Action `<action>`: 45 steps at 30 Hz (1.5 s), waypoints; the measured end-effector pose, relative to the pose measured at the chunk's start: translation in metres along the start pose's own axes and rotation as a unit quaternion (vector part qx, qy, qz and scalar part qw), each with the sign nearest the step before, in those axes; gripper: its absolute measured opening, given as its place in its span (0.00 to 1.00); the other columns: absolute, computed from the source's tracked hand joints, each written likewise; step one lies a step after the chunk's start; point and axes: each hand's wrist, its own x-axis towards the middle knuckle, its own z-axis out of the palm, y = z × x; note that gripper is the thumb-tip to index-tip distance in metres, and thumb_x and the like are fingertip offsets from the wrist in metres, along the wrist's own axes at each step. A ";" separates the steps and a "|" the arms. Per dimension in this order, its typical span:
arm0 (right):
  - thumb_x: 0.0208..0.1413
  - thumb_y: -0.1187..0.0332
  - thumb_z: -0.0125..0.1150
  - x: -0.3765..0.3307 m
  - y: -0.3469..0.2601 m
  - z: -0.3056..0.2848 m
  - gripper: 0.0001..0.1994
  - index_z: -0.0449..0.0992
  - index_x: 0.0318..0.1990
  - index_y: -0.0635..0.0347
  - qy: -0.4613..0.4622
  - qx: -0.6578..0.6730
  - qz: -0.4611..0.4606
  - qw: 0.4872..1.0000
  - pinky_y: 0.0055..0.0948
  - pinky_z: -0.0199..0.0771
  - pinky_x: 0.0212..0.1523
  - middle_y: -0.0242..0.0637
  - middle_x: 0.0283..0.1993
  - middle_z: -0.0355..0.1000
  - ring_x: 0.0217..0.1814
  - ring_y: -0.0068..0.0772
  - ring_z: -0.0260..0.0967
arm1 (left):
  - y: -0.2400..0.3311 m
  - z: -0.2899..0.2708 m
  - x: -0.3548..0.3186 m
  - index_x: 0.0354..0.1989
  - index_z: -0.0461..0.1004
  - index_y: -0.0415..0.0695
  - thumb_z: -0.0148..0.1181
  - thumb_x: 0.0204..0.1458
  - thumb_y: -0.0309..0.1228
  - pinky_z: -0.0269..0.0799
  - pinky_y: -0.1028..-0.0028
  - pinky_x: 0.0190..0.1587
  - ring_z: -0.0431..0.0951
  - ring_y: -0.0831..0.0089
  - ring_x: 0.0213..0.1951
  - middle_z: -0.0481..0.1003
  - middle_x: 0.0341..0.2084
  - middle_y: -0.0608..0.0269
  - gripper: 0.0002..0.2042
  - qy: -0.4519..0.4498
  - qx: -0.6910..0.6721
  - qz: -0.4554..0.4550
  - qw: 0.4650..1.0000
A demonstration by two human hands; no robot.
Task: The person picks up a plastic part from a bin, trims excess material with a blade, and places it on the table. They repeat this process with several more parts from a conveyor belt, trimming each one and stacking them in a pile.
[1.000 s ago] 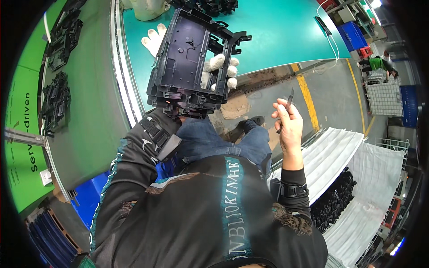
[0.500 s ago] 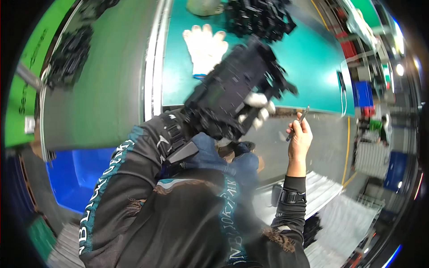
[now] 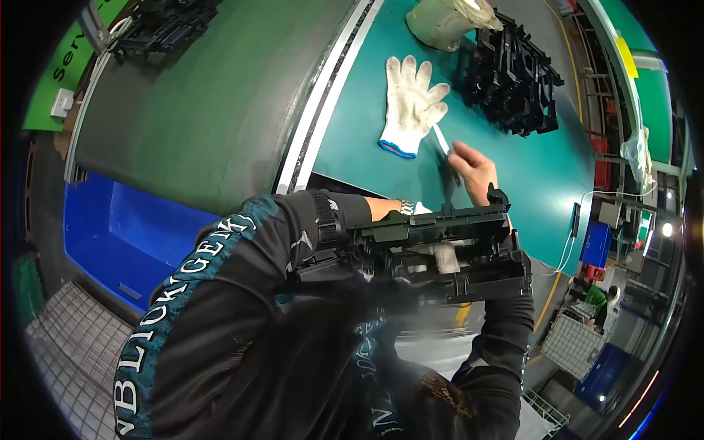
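A black plastic frame-like part (image 3: 469, 220), with ribs and openings, hangs tilted in front of my torso. My left hand (image 3: 444, 257), in a white glove, is closed around it; some fingers show through an opening and the rest is hidden behind it. Above the teal table my bare right hand (image 3: 475, 170) pinches a slim pen-like tool (image 3: 441, 139), bright and somewhat blurred. Its tip reaches close to the cuff of a white glove (image 3: 412, 106) with a blue hem, lying flat on the table.
A stack of similar black parts (image 3: 513, 73) stands on the teal table (image 3: 352, 150), beside a yellowish roll (image 3: 447, 22). Left of a metal rail runs a dark green belt (image 3: 191, 110) carrying more black parts (image 3: 161, 26). Below the belt sits a blue bin (image 3: 117, 235).
The black part has turned and come down toward my body. My right hand has moved forward over the table with the tool, its tip now near the glove. The view has shifted.
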 end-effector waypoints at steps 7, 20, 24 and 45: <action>0.59 0.69 0.60 -0.048 0.050 -0.014 0.18 0.73 0.54 0.69 0.187 0.098 -0.012 0.977 0.22 0.70 0.48 0.37 0.47 0.76 0.47 0.24 0.72 | 0.000 0.015 0.046 0.42 0.74 0.39 0.58 0.56 0.31 0.73 0.76 0.26 0.77 0.73 0.28 0.77 0.30 0.60 0.10 -0.041 0.097 -0.032 0.994; 0.61 0.58 0.57 -0.306 0.003 0.063 0.37 0.48 0.69 0.70 0.310 0.344 -0.217 0.859 0.30 0.61 0.63 0.44 0.64 0.59 0.64 0.33 0.61 | -0.055 0.090 0.084 0.34 0.75 0.38 0.59 0.54 0.40 0.72 0.74 0.26 0.76 0.75 0.22 0.78 0.23 0.61 0.14 0.246 0.535 0.003 0.808; 0.61 0.57 0.54 -0.309 0.014 0.020 0.35 0.49 0.69 0.69 0.329 0.263 -0.193 0.886 0.32 0.61 0.63 0.43 0.65 0.59 0.64 0.35 0.61 | -0.060 0.136 0.106 0.36 0.76 0.37 0.57 0.53 0.45 0.72 0.74 0.29 0.78 0.72 0.24 0.78 0.25 0.57 0.19 0.254 0.625 -0.028 0.738; 0.65 0.65 0.45 -0.051 0.140 -0.243 0.26 0.53 0.68 0.67 0.270 0.521 -0.095 0.804 0.31 0.63 0.62 0.41 0.62 0.63 0.62 0.31 0.63 | 0.038 0.168 0.374 0.52 0.72 0.37 0.54 0.55 0.34 0.69 0.71 0.53 0.75 0.69 0.48 0.75 0.46 0.53 0.18 0.249 0.461 0.234 0.819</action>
